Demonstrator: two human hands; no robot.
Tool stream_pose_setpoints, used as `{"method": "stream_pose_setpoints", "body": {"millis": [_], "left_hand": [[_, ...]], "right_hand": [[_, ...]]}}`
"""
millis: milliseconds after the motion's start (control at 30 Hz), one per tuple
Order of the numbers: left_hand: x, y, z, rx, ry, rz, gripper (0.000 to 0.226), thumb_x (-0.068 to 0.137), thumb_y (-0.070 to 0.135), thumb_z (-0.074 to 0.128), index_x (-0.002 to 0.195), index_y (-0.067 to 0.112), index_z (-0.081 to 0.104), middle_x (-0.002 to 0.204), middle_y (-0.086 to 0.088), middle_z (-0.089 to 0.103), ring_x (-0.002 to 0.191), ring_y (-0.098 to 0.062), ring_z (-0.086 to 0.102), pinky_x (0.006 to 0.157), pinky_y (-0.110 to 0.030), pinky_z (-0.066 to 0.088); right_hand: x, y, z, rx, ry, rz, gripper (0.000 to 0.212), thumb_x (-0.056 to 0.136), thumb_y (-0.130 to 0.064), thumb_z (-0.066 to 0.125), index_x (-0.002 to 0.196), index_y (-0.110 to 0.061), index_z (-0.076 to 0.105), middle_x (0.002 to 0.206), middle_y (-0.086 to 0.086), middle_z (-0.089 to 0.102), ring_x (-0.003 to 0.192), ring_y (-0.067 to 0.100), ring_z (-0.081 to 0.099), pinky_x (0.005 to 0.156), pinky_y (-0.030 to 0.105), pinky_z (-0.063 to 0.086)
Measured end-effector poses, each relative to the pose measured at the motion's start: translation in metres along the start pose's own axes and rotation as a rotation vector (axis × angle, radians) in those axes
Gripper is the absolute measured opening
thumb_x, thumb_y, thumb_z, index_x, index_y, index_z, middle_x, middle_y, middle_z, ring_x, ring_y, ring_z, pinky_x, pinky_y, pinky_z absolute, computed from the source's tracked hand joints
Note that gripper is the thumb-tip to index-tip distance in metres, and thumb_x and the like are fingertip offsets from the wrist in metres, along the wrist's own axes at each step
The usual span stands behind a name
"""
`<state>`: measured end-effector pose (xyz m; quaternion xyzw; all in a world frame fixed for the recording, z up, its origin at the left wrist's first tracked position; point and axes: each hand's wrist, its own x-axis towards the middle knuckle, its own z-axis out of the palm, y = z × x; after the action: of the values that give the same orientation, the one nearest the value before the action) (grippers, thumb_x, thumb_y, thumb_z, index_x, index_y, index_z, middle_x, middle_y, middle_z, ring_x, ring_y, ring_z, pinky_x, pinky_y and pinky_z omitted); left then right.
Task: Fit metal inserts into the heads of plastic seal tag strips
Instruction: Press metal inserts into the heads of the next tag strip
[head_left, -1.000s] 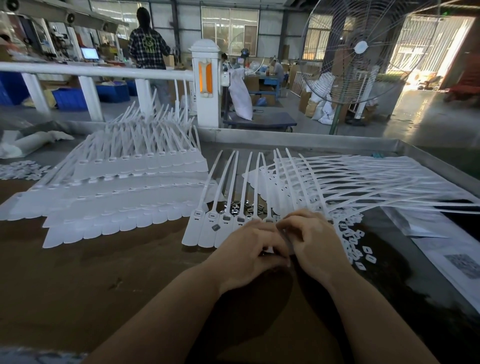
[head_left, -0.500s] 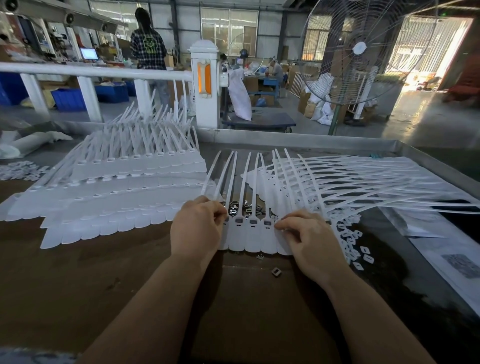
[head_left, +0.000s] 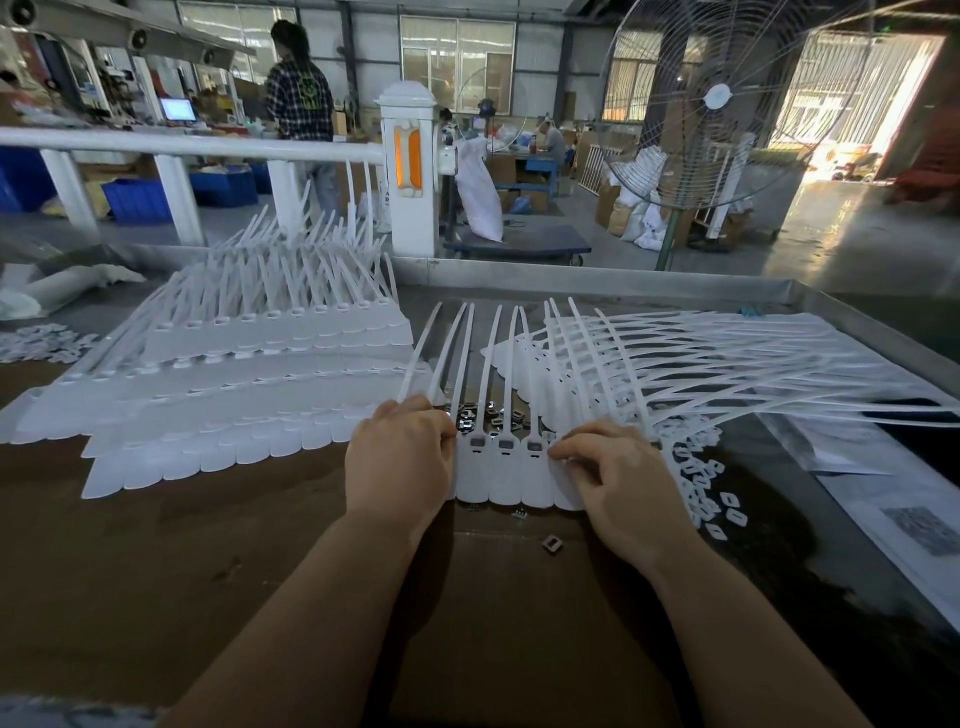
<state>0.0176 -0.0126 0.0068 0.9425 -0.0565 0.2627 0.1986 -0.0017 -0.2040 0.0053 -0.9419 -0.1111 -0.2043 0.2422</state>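
Note:
A joined row of white seal tag strips lies flat in front of me, tails pointing away. Three heads between my hands show dark inserts seated in them. My left hand grips the left end of the row, fingers curled over its edge. My right hand holds the right end, fingertips bent onto the heads there. A small pile of loose metal inserts lies just behind the row. One stray insert sits on the brown table near my right wrist.
Stacked rows of white strips fill the table's left. A fanned pile of strips spreads to the right, with small white plastic pieces beside it. A metal rim edges the far side. A floor fan stands beyond.
My left hand moved from beside my right hand over to the left end of the row. The row has shifted right and nearer to me, uncovering a stray insert on the table.

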Motion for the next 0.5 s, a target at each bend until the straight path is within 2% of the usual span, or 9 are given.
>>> {"method": "stream_pose_setpoints", "body": {"millis": [200, 500], "left_hand": [[-0.003, 0.0033, -0.0004, 0.089, -0.069, -0.029, 0.022, 0.093, 0.026, 0.051, 0.1, 0.021, 0.071, 0.094, 0.008, 0.061, 0.085, -0.014, 0.055, 0.077, -0.029, 0.049], [-0.0064, 0.0101, 0.0016, 0.191, -0.106, 0.007, 0.023, 0.094, 0.022, 0.044, 0.097, 0.017, 0.066, 0.094, 0.007, 0.054, 0.08, -0.011, 0.051, 0.075, -0.028, 0.049]], "right_hand": [[0.0004, 0.0, 0.0009, 0.002, 0.008, -0.001, 0.02, 0.09, -0.012, 0.055, 0.101, -0.02, 0.07, 0.104, -0.009, 0.06, 0.1, 0.006, 0.045, 0.097, 0.025, 0.033], [0.0005, 0.0004, 0.0021, 0.006, 0.002, 0.004, 0.02, 0.09, -0.013, 0.055, 0.102, -0.021, 0.069, 0.105, -0.01, 0.059, 0.099, 0.004, 0.043, 0.098, 0.027, 0.034]]}}
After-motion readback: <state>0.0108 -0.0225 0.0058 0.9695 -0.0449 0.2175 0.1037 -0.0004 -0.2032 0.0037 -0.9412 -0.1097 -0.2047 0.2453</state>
